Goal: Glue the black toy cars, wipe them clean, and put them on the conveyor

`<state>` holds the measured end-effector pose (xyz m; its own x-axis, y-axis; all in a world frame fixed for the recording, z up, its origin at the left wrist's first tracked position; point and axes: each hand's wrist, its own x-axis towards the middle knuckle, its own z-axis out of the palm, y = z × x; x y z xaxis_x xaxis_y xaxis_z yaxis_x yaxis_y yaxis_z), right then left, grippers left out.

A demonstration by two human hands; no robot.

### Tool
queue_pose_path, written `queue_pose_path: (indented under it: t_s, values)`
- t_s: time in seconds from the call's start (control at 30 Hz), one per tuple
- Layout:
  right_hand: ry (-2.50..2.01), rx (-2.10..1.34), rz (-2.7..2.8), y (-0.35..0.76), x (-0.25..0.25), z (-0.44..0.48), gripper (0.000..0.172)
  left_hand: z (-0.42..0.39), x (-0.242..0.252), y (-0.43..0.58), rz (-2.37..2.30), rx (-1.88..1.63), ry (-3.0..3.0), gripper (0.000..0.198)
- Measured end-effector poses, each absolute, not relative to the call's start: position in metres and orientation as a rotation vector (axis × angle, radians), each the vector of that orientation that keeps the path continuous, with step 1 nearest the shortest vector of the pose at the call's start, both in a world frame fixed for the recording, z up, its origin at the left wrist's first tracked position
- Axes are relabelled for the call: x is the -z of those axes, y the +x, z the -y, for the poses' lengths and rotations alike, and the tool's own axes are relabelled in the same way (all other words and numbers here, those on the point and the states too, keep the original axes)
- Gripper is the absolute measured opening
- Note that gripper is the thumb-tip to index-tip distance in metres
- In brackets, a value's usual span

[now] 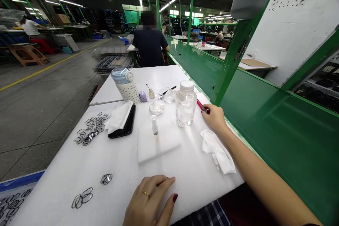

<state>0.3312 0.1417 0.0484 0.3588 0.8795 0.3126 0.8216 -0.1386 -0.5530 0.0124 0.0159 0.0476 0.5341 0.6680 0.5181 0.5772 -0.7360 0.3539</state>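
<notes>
"So, what has the right hand (215,119) got?"

"A red pen (202,106), pinched firmly between finger and thumb. Its long axis runs toward 10 o'clock, its far end aimed just past the plastic bottle (185,104)."

"And the left hand (148,201)?"

"Curled on the white foam (79,169) at 6 o'clock. I can't tell whether it's holding anything. Nearest is a black loop (106,179), toward 10 o'clock from it, well away from the right hand."

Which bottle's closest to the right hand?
The clear plastic bottle with the white cap, just left of the right hand. The polka-dot water bottle and the small bottle on the foam pad stand farther away.
</notes>
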Motion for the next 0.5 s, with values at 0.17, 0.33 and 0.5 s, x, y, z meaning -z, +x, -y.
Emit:
queue_pose_path:
  t_s: [0.17,0.33,0.5]
  values:
    - [-1.774,-0.222,1.611,0.317,-0.050,-0.146,0.021,-0.014,-0.048,0.012,-1.100,-0.943,2.606,0.024]
    - [-1.797,-0.168,1.454,0.322,-0.053,-0.146,0.023,-0.012,-0.047,0.011,-1.084,-0.900,2.592,0.027]
    - [-1.934,-0.076,1.266,0.342,-0.050,-0.143,0.020,-0.012,-0.046,0.012,-1.085,-0.902,2.591,0.027]
